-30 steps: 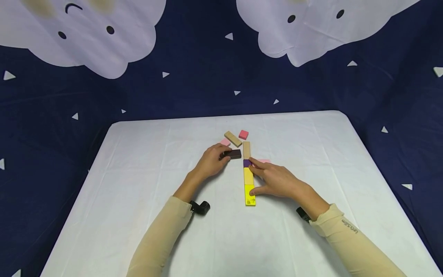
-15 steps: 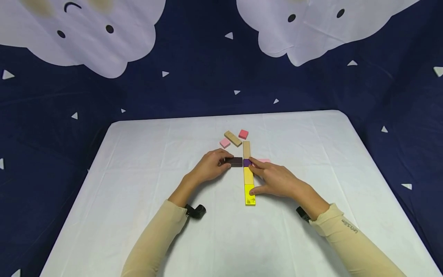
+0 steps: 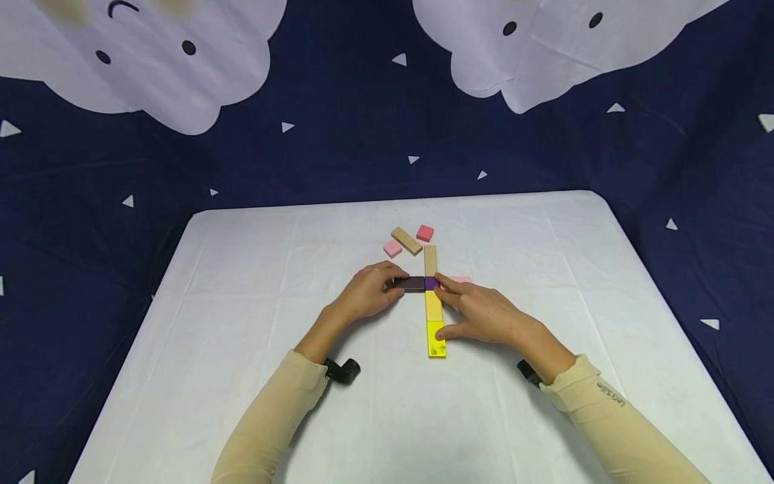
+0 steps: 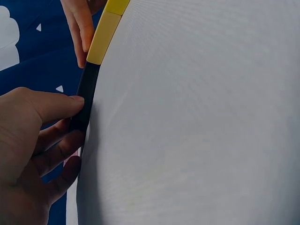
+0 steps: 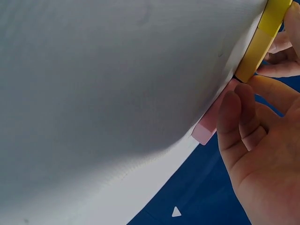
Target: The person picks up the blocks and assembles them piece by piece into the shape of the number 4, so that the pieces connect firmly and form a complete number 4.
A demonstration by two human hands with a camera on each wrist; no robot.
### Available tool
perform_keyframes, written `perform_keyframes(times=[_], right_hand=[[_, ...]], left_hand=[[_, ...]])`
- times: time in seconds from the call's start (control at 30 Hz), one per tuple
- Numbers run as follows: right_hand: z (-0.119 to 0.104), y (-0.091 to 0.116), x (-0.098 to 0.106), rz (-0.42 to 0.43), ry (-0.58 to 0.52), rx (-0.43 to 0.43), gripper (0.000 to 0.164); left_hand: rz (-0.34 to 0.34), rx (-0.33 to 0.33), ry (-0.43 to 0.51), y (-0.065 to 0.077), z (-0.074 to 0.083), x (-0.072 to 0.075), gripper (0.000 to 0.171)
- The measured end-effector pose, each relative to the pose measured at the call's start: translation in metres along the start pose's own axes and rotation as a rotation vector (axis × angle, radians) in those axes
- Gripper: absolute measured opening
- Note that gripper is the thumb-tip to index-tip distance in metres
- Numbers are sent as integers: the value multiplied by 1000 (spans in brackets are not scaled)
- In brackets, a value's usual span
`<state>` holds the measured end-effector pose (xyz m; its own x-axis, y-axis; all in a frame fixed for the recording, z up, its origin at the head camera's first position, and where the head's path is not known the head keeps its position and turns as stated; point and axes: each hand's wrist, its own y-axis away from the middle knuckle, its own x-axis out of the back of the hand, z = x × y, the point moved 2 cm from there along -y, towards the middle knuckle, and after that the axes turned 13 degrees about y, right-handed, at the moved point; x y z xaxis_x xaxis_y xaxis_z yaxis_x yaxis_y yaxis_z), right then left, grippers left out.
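White table (image 3: 242,302), left fingers (image 4: 61,152) narrowly apart around dark block (image 3: 414,285).

Dark block (image 3: 412,284) (apart before) now touches the purple block (image 3: 430,284).

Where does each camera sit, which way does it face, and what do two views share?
Head: worn on the head, facing forward and down over the white table and navy backdrop; both beige sleeves, left grip and right grip show.
Left wrist: on that wrist, facing the dark block; left grip shows, plus right grip's fingers at the top.
Right wrist: on that wrist, facing a pink block; right grip's palm side shows.
Shared: both wrist views include the yellow block and adjoining tan block.
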<state>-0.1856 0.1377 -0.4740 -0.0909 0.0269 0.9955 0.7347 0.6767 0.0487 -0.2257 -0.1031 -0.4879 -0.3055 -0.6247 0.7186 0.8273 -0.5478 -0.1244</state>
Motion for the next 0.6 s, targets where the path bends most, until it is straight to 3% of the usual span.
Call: perform_keyframes(times=[0.6], right_hand=[[0,0,0,-3,-15,8,93]], left_hand=[[24,27,-35,-3,2,1,34]])
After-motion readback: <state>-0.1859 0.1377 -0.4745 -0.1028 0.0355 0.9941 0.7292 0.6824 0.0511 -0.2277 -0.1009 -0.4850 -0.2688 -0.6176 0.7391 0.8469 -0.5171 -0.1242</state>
